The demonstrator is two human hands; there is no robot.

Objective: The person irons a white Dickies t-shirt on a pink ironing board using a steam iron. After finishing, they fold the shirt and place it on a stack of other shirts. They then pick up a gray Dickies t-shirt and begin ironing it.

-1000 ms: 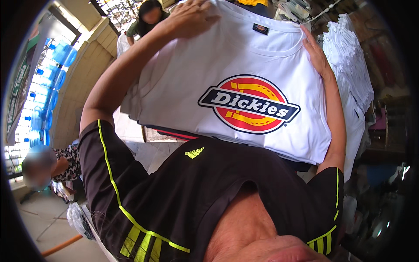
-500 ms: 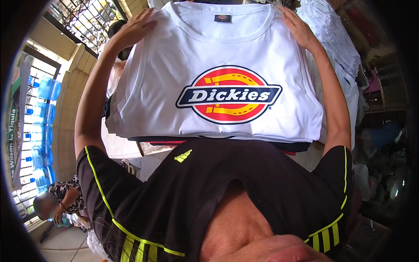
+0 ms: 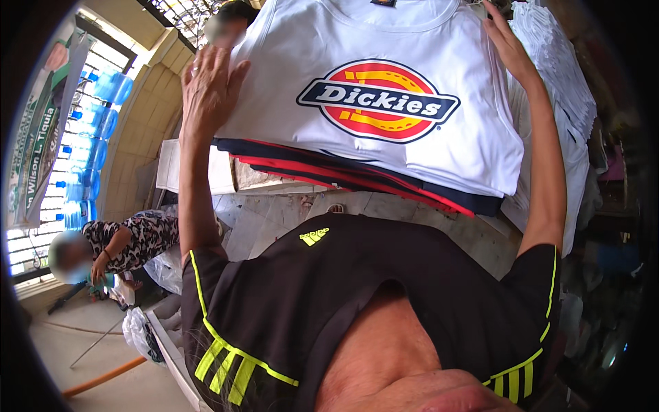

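Note:
A white sleeveless shirt (image 3: 274, 82) with a red, yellow and navy printed emblem lies face up on a stack in front of me. Below it, folded navy and red garments (image 3: 357, 175) show at the near edge. My left hand (image 3: 209, 86) is beside the shirt's left edge, with fingers stretched and thumb apart; whether it touches the cloth I cannot tell. At the far right, by the shirt's shoulder strap, my right hand (image 3: 509, 44) has its fingers extended along the edge. Neither hand visibly grips anything.
A tall pile of white garments (image 3: 556, 89) stands to the right of the stack. On the left, a person in a patterned top (image 3: 141, 240) is near a window grille with blue water jugs (image 3: 82, 182). Another person's head (image 3: 230, 24) shows beyond my left hand.
My left hand has come away from the shirt's left shoulder and down along its side. The right hand stays by the right strap. The view has shifted, showing more navy and red garments.

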